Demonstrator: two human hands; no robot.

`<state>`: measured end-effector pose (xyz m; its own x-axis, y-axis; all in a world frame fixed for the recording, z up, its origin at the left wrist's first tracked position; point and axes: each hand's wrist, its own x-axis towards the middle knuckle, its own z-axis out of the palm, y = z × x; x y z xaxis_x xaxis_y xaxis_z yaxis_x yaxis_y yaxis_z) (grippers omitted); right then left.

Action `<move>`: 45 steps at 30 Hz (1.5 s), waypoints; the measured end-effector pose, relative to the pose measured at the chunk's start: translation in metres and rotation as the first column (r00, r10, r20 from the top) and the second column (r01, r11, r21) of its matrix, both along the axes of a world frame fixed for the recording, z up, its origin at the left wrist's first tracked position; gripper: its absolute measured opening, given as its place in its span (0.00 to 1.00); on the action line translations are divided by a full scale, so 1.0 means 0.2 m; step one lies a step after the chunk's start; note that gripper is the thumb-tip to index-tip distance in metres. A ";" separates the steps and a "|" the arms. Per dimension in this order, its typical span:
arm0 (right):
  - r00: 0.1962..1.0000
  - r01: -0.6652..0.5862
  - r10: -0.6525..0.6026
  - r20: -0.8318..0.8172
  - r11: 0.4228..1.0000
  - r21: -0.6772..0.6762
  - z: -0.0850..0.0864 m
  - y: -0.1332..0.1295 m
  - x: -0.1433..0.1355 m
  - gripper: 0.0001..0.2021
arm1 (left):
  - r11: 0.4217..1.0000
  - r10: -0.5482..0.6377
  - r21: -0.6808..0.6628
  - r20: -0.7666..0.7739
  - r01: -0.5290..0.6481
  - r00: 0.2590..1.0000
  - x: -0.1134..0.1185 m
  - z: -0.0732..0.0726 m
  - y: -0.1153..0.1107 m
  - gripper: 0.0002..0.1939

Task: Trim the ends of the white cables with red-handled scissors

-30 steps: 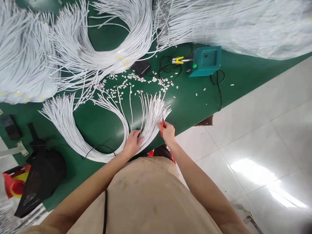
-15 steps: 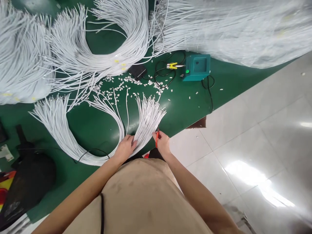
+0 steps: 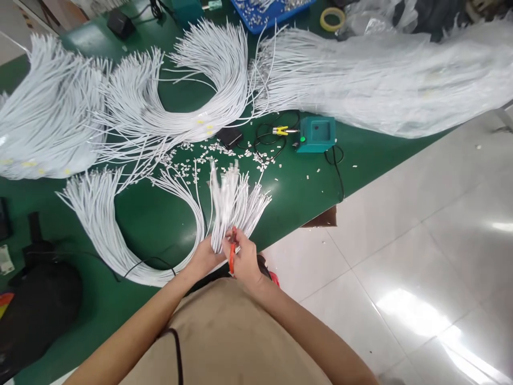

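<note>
A long bundle of white wires (image 3: 140, 267) curves along the near side of the green table, its loose ends fanned out. My left hand (image 3: 206, 256) is closed around part of this bundle near its right end. Close beside it, my right hand (image 3: 246, 259) grips a small red-handled tool (image 3: 232, 259), perhaps cutters or scissors; its tip is too small to make out. The right hand's fingers also touch the wires. Above both hands the wire ends (image 3: 226, 187) stand up, partly blurred by motion.
Beyond lie more white wire bundles (image 3: 204, 115) and a plastic-wrapped bundle (image 3: 360, 80). A teal box (image 3: 316, 133) with a yellow clip (image 3: 281, 130) sits among black cables. Small white scraps (image 3: 208, 152) litter the green table (image 3: 160, 224). A black bag (image 3: 44, 305) rests at left, tape (image 3: 332, 20) farther back.
My right hand has moved left with the red-handled tool, from the bundle's right edge to beside my left hand. Some wire ends have shifted left and lifted. The view has tilted farther up the table.
</note>
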<state>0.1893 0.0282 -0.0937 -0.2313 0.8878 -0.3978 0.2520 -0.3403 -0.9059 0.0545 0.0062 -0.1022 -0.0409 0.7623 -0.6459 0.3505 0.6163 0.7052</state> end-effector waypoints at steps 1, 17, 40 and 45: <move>0.999 -0.044 0.045 -0.004 0.998 0.055 0.04 0.00 0.00 0.09 | 1.000 0.009 0.006 0.103 -0.010 0.995 -0.01 0.02 0.00 0.11; 0.951 -0.153 0.129 0.283 0.986 0.064 -0.24 0.07 -0.07 0.09 | 0.913 0.360 -0.066 0.594 -0.403 0.719 -0.27 0.42 -0.20 0.10; 0.715 -0.448 0.340 -0.611 0.893 -0.028 0.38 0.11 -0.19 0.04 | 0.622 0.670 -0.072 0.565 -0.780 0.482 -0.49 0.63 -0.23 0.05; 0.527 -0.786 0.641 -0.559 0.617 -0.033 0.39 0.12 -0.17 0.06 | 0.199 0.770 -0.175 0.637 -0.964 0.044 -0.63 0.60 -0.31 0.06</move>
